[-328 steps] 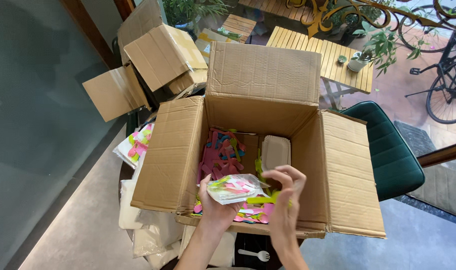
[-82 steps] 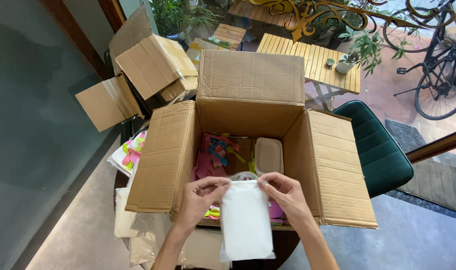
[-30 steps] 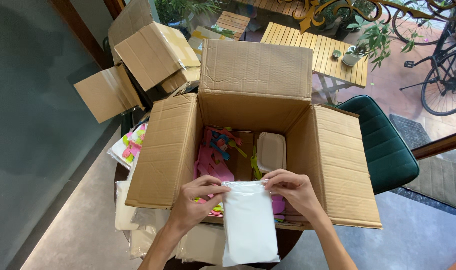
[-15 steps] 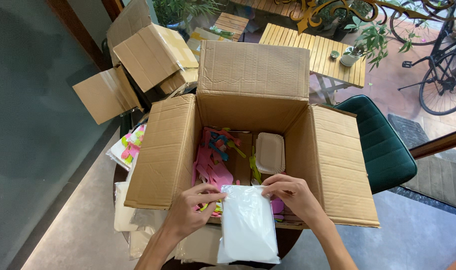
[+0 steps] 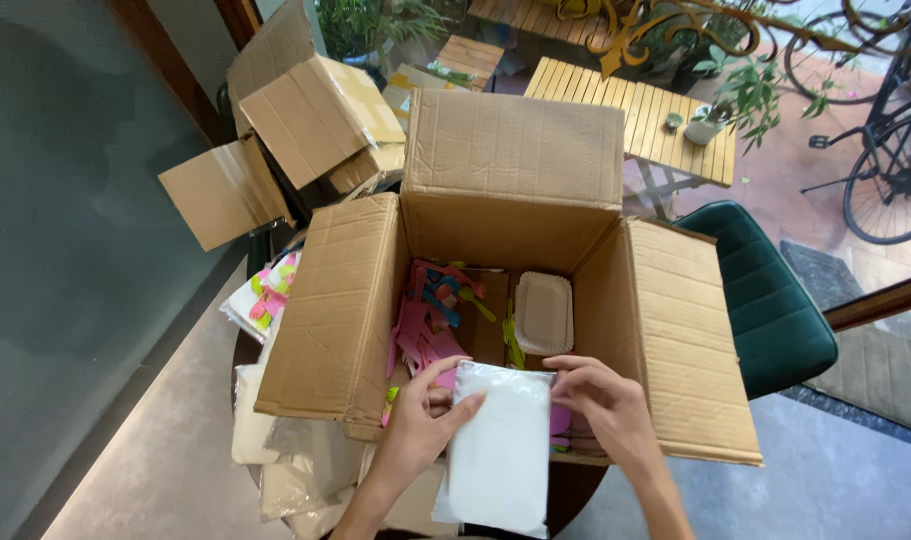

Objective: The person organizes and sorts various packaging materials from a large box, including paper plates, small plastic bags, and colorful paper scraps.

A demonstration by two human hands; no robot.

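The open cardboard box (image 5: 495,290) in front of me holds a heap of pink, green and blue plastic cutlery (image 5: 430,315) on its left side and a stack of pale paper trays (image 5: 543,312) at the right. I hold a white plastic pouch (image 5: 500,445) upright over the box's near edge: my left hand (image 5: 420,430) is closed around its left side, my right hand (image 5: 605,410) pinches the top right corner. More flat packets (image 5: 265,295) lie left of the box, beside a green chair (image 5: 770,295) on the right.

Café terrace: slatted table (image 5: 643,110), green chair (image 5: 770,295) (bicycle (image 5: 890,150) nearby).
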